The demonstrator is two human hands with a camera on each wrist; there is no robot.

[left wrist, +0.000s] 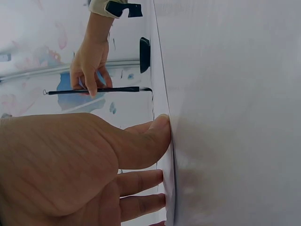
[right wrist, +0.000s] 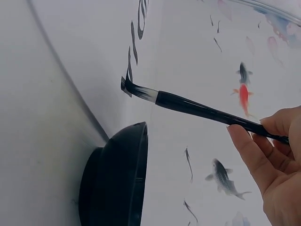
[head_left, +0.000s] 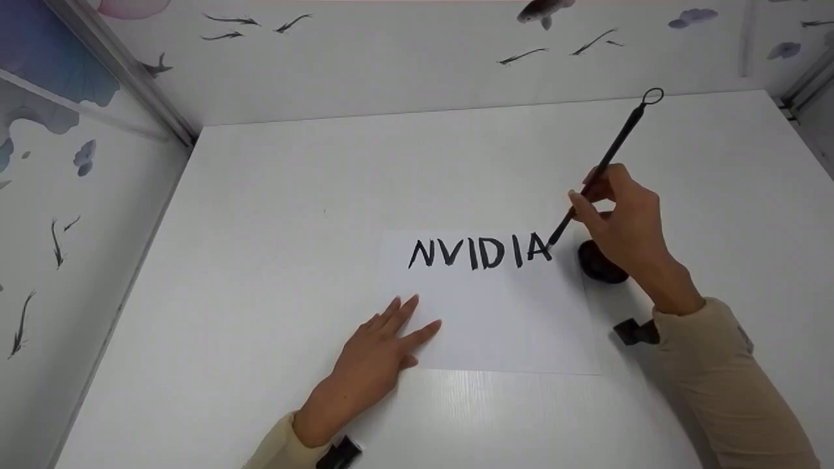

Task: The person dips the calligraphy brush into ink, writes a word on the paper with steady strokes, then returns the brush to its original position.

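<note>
A black-handled calligraphy brush [head_left: 610,151] is pinched between the thumb and fingers of my right hand [head_left: 629,215]. Its bent, inky tip [right wrist: 136,89] touches the end of the last letter on a white sheet of paper [head_left: 502,326]. Black brushed letters [head_left: 482,253] reading NVIDIA run across the sheet's upper part. My left hand [head_left: 374,358] rests with spread fingers on the sheet's left edge; in the left wrist view its thumb [left wrist: 157,134] and fingertips press the paper. Beside the sheet's right edge, partly under my right hand, stands a round black bowl [right wrist: 117,179].
The white table [head_left: 260,260] meets a back panel [head_left: 404,58] painted with fish and a similar left panel [head_left: 45,195]. Dark wrist devices [head_left: 635,332] sit at both cuffs. The bowl stands close below the right hand.
</note>
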